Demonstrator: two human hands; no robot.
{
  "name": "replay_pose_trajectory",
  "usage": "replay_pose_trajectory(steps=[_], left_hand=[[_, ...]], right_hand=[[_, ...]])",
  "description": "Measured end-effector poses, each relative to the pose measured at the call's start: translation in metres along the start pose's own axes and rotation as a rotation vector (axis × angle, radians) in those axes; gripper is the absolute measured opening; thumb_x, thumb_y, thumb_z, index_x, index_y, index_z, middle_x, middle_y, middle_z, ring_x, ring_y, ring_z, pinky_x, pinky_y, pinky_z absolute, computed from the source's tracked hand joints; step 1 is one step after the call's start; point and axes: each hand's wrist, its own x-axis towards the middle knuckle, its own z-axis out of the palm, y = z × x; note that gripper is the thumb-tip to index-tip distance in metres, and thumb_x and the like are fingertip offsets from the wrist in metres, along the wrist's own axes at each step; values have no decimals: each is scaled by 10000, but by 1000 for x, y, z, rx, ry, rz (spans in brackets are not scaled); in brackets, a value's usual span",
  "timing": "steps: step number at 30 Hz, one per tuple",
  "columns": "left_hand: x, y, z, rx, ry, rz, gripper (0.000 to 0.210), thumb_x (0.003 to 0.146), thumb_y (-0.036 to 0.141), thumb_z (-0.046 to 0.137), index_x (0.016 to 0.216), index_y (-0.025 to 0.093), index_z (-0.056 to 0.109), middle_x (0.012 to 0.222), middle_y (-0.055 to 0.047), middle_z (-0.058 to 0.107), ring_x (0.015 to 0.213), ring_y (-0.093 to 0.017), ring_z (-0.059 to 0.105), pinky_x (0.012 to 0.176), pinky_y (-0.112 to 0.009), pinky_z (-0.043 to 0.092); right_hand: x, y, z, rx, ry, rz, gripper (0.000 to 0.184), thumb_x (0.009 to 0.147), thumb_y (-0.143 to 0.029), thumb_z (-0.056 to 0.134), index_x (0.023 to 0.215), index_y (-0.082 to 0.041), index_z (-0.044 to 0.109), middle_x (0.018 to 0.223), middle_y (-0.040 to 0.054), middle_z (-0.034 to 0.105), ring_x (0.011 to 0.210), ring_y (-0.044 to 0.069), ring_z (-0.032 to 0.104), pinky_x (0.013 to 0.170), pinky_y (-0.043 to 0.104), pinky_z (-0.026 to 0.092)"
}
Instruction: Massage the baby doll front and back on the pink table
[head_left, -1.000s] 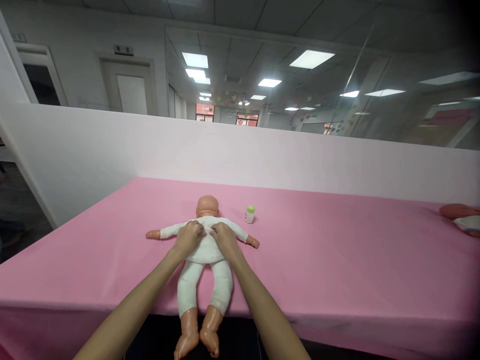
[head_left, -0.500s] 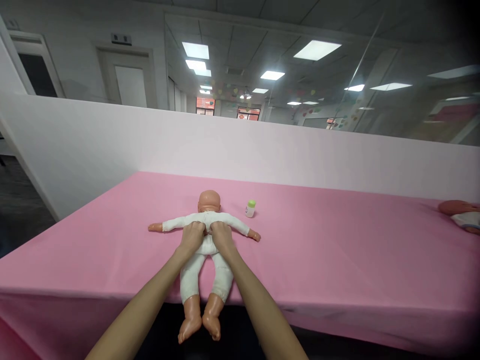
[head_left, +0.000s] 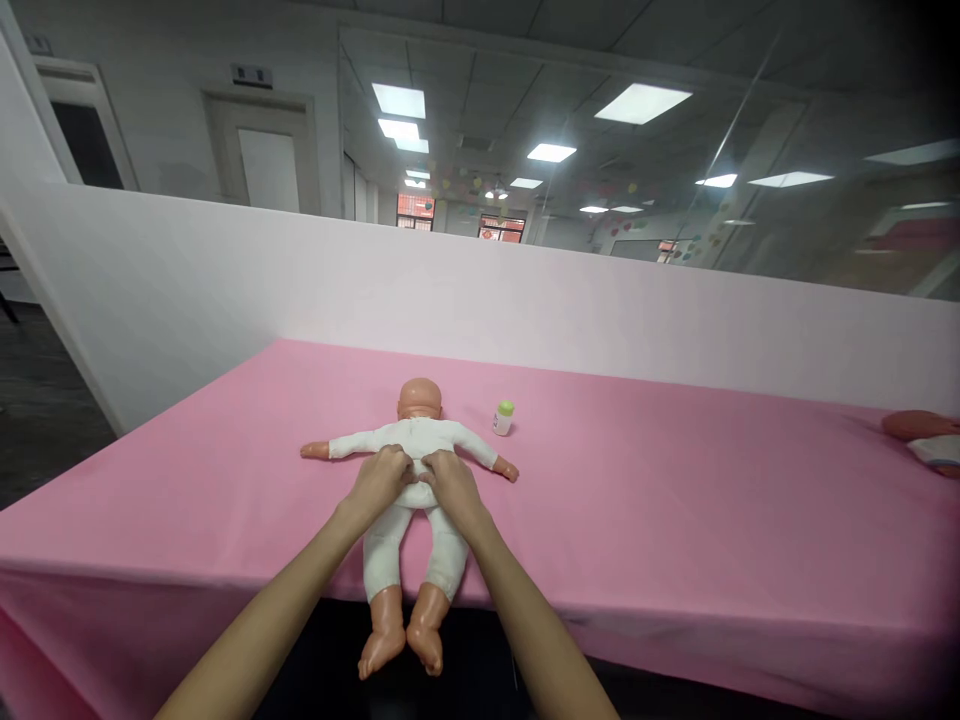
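Observation:
A baby doll [head_left: 421, 432] with a white cloth body lies face down, its head away from me, arms spread and feet hanging past the front edge. My left hand [head_left: 384, 476] rests on the left of its back with fingers curled in, pinching the white cloth. Beside it, my right hand [head_left: 451, 482] is closed the same way on the right of the back. The thumbs and fingertips nearly meet at the middle; what exactly they grip is partly hidden. Up and to the right of the doll stands a small bottle [head_left: 503, 419] with a green cap.
A pink cloth [head_left: 660, 500] covers the table. Another doll [head_left: 922, 432] lies at the far right, partly out of view. Behind the table runs a low white wall [head_left: 525, 300] with glass above it.
Both hands have slid slightly down the doll's back, toward me, showing more of its upper back. They remain closed. The view has shifted a little; the bottle stays in place.

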Motion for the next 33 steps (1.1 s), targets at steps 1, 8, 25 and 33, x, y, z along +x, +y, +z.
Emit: replay_pose_trajectory(steps=[1,8,25,33], left_hand=[[0,0,3,31,-14,18,205,942,217,632,744,194,681,845,-82,672,774,-224,619,697,-332,446],[4,4,18,185,-31,-3,267,996,130,501,778,181,648,859,-112,661,845,-263,597,752,-373,428],[-37,4,7,148,-53,49,147,953,194,615,839,248,692,967,-80,702,991,-303,626,810,-390,436],[-35,-4,6,56,-11,74,146,953,278,613,868,250,729,982,-103,727,1004,-323,647,789,-393,452]], right_hand=[[0,0,5,-43,-5,-3,171,945,-153,635,842,-202,764,885,79,746,834,220,666,706,297,431],[8,-5,31,-183,-31,46,291,1008,-96,493,887,-173,746,998,120,746,915,240,640,807,322,439],[-35,5,17,-58,6,-54,179,994,-164,614,845,-206,704,955,63,727,961,242,658,827,314,461],[-37,10,27,152,108,-51,146,966,-170,625,842,-212,690,972,73,719,967,256,649,860,348,484]])
